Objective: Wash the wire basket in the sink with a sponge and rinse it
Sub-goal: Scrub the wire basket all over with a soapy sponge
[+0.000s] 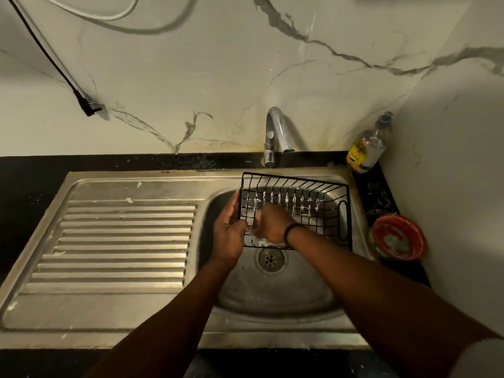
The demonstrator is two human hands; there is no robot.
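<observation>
Above the sink drain (270, 259), the sudsy wire basket (296, 211) is gripped by the left hand (228, 233) and scrubbed with something pale, probably a sponge, clutched in the right hand (274, 226); rinsing under the tap (275, 132) is judged next.

Veined marble wall (218, 64) rises behind a black countertop (27, 186), dimly lit.

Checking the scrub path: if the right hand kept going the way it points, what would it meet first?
The right hand points up-left across the wire basket; it would likely meet the left hand gripping the basket's left edge, though depth is unclear.
</observation>
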